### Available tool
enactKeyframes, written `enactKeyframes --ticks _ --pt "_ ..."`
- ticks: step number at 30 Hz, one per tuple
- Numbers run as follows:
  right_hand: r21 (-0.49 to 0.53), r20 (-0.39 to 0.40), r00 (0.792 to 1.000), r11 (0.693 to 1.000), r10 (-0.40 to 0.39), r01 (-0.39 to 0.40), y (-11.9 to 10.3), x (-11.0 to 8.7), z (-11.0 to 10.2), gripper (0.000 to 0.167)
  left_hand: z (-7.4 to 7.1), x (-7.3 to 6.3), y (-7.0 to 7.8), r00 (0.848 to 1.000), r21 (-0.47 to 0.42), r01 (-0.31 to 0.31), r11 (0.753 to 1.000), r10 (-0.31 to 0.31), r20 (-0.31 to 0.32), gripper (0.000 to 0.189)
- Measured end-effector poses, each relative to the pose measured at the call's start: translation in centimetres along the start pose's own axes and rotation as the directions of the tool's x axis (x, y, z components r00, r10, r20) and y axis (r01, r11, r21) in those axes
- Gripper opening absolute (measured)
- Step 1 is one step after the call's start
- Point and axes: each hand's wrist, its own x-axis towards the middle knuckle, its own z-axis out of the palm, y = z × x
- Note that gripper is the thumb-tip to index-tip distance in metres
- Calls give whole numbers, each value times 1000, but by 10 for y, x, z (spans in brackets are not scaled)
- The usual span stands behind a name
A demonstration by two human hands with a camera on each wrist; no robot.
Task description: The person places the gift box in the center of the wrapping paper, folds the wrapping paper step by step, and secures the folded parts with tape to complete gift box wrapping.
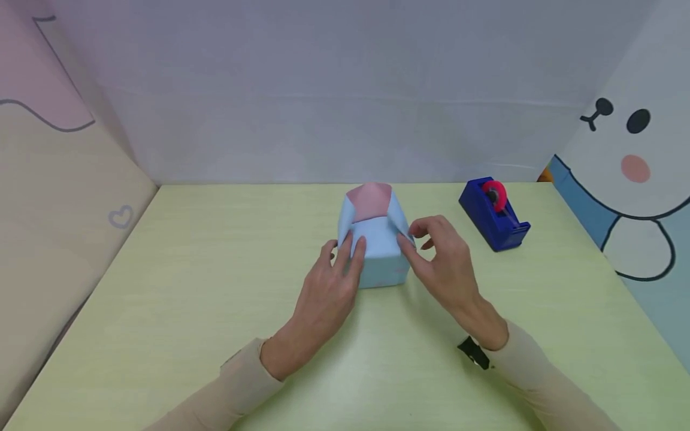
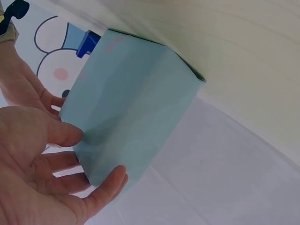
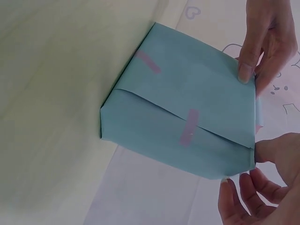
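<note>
A box wrapped in light blue paper (image 1: 384, 269) stands upright on the table. Its far flap (image 1: 371, 200) is raised and shows a pink inner side, with the blue side folds turned inward. My left hand (image 1: 330, 290) rests at the top left of the box, fingers extended over the folded paper. On the right, my right hand (image 1: 447, 263) pinches the right-hand paper fold (image 1: 400, 221) between thumb and fingers. Strips of pink tape (image 3: 190, 127) hold a paper seam on the side facing the right wrist camera.
A blue tape dispenser (image 1: 493, 215) with a pink roll stands at the back right of the pale green table (image 1: 215, 251). Behind the table hangs a plain light sheet (image 1: 345, 120). Cartoon-printed panels (image 1: 636, 197) flank both sides.
</note>
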Motion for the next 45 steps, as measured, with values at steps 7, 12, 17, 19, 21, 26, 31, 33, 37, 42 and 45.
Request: enactKeyframes --ticks 7,12,17,19,21,26,31,33,37,42,45 --pt "-54 2 999 998 42 -42 -4 3 7 33 0 -1 1 1000 11 8 1000 -9 26 50" --pt "-78 -4 997 994 76 -76 -6 6 9 29 1 -2 1 998 8 30 1000 -31 55 55" --pt "-66 -14 998 996 65 -65 -7 7 10 22 -1 -3 1 996 4 28 1000 -28 79 63" --pt "-61 -12 999 997 50 -51 -7 7 10 21 -2 -3 1 996 4 25 1000 -25 82 62" --pt "-58 -9 999 998 37 -38 -6 7 10 20 -3 -3 1 996 4 21 1000 -21 84 62" --pt "-49 7 1000 999 24 -23 -5 7 8 23 -2 -2 0 996 2 9 1000 -10 89 61" --pt "-33 23 1000 999 13 -12 -4 7 7 18 -2 -2 1 997 4 3 1000 -3 79 61" --pt "-20 28 1000 1000 3 -2 -4 8 6 14 -2 -2 0 997 3 3 1000 -3 80 61" --pt "13 40 999 1000 0 0 -1 11 6 10 -1 -2 1 996 -8 8 1000 -7 87 61" --pt "69 82 995 996 49 -54 2 14 4 16 2 -3 2 997 -17 7 1000 -6 81 61" --pt "90 112 989 990 96 -106 4 16 3 26 2 -3 2 997 -13 5 1000 -4 73 62"
